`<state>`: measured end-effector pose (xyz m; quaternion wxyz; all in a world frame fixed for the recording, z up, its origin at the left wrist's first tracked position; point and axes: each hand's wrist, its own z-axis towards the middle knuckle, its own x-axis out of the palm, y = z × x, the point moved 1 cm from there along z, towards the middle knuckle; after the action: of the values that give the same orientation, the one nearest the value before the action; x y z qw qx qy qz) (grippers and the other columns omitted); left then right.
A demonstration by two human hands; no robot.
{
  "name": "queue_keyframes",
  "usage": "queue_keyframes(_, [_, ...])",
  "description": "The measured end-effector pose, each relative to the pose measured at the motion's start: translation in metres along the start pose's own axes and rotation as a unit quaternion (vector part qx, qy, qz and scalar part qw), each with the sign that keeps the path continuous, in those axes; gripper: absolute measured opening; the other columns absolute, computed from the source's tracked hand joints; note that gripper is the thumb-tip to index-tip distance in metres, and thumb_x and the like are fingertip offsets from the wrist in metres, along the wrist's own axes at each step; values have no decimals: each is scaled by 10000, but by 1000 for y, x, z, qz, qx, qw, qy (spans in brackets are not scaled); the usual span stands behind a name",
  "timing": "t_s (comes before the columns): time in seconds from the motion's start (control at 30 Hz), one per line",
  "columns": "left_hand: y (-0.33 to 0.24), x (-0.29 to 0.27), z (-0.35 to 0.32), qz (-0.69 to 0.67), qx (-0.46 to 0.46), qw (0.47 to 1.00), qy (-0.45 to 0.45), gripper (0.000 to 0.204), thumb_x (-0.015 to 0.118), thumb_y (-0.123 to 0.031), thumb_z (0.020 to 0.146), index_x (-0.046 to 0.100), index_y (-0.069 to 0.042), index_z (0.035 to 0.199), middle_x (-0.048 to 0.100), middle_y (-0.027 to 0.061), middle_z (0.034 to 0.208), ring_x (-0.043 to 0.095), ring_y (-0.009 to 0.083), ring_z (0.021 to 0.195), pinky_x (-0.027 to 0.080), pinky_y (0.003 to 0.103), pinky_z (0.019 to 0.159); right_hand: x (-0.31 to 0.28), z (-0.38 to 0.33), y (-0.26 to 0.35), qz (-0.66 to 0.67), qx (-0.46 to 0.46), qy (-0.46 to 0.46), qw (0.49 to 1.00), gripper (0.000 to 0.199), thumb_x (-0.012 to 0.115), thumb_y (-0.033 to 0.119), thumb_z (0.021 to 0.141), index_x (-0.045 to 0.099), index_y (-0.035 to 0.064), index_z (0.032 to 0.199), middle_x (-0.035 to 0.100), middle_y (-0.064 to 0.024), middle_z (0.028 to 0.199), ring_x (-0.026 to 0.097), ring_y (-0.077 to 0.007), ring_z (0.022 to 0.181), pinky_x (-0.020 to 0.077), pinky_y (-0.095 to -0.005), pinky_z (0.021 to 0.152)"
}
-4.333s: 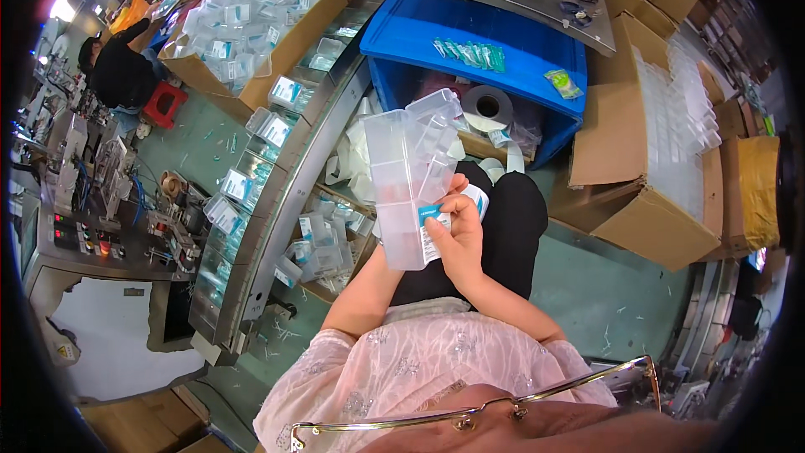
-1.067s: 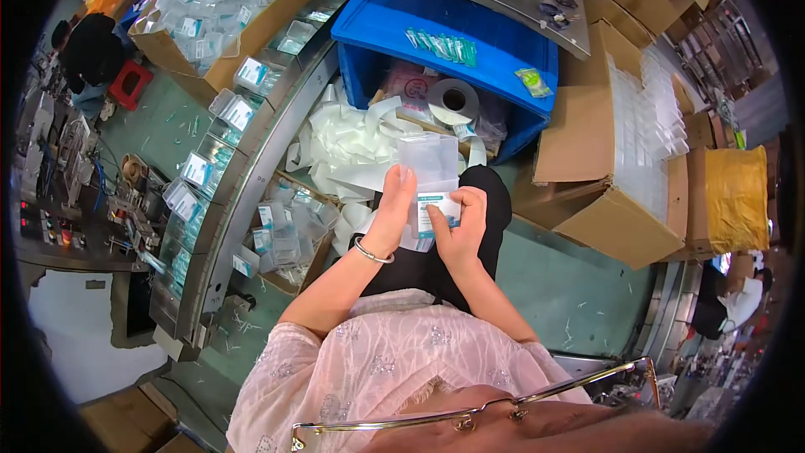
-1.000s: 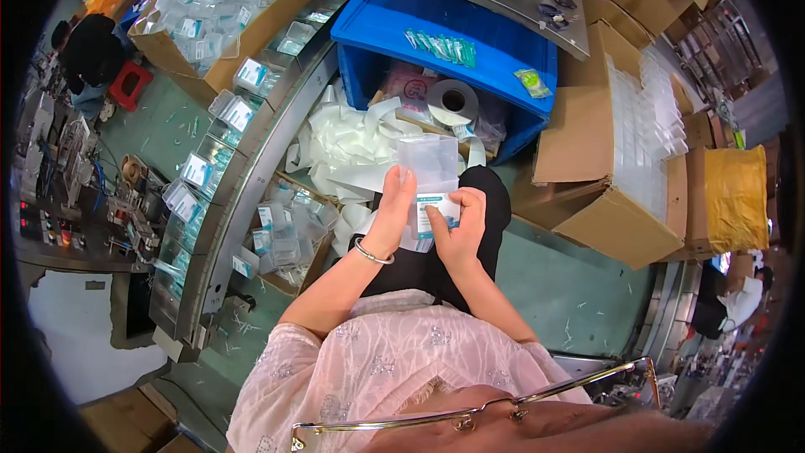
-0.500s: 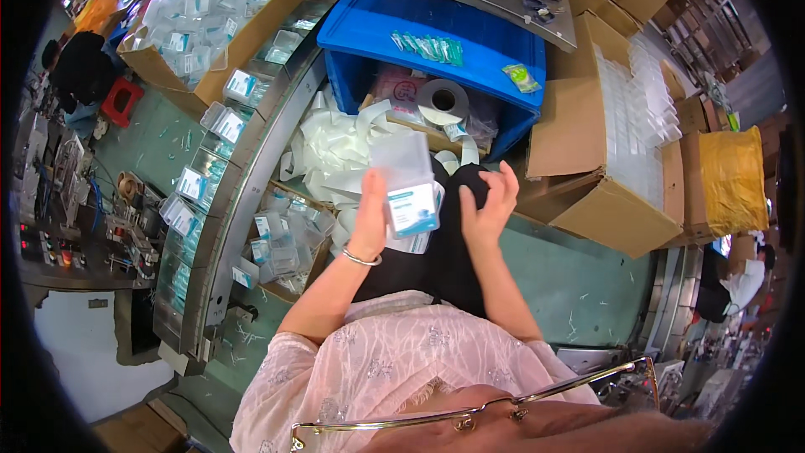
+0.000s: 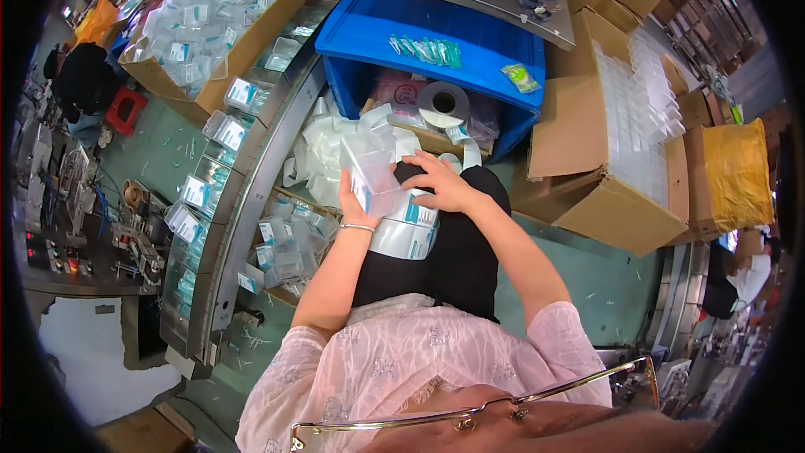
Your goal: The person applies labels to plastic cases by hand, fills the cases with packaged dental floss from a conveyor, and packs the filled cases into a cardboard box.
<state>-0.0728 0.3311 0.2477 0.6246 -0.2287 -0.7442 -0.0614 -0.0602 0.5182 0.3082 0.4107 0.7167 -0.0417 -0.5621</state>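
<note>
My left hand has its fingers wrapped round a clear plastic box, gripping it from the left side so it stands tilted just above my lap. My right hand lies flat, fingers spread and not clasped on anything, pressing down on a stack of clear packs with teal labels that rests on my black trousers right under those fingers. The box and the stack touch, the box sitting at the near-left edge of the stack, between my two hands.

Just beyond my fingertips is a heap of crumpled clear bags, and past that a blue crate with a tape roll inside it. Teal sachets lie on the crate's flat lid. Left of my left fingers a metal conveyor carries clear boxes with labels, and below it more of the same boxes are piled in a carton near my left wrist. Right of my right fingers, well apart, an open cardboard box holds rows of empty clear trays. Further left and away, another cardboard box is full of labelled boxes
</note>
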Motion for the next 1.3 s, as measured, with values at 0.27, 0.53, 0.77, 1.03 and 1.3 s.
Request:
queue_keyframes(0.27, [4, -4, 6, -1, -6, 1000, 18, 538, 376, -487, 868, 447, -62, 1190, 513, 131, 1119, 404, 375, 1153, 443, 391, 851, 1, -2, -22, 49, -120, -71, 989, 194, 663, 117, 670, 658, 150, 862, 478, -36, 1215, 373, -280, 1190, 271, -410, 984])
queue_keyframes(0.53, [0, -6, 10, 23, -1, 1000, -2, 674, 333, -559, 848, 399, -14, 1239, 485, 261, 1165, 555, 301, 956, 473, 382, 792, 29, -110, -21, 376, -25, -353, 857, 86, 607, -28, 707, 625, 1, 786, 572, -109, 1059, 488, -259, 1073, 359, -369, 935])
queue_keyframes(0.77, [-3, 45, -20, -57, -80, 977, 189, 681, 493, -506, 794, 322, -102, 1315, 390, 259, 1265, 428, 349, 1143, 347, 496, 957, 23, -79, 66, 570, 19, -468, 676, 337, 420, -52, 843, 379, 19, 1170, 565, -89, 838, 566, -178, 844, 453, -318, 803])
queue_keyframes(1.03, [18, 69, -42, 169, -2, 978, 123, 451, 501, -306, 858, 377, -153, 1264, 501, 226, 1156, 460, 327, 1114, 390, 434, 925, 42, -25, 116, 659, -25, -391, 642, 173, 468, -36, 842, 395, 52, 971, 509, -86, 946, 506, -132, 888, 409, -248, 788])
queue_keyframes(1.3, [14, 62, -43, 111, -27, 990, 88, 452, 471, -317, 873, 344, -110, 1255, 498, 272, 1131, 513, 319, 1043, 435, 357, 875, 49, -21, 119, 641, -40, -373, 670, 232, 511, -47, 814, 387, 68, 973, 464, -56, 982, 480, -104, 888, 405, -234, 785])
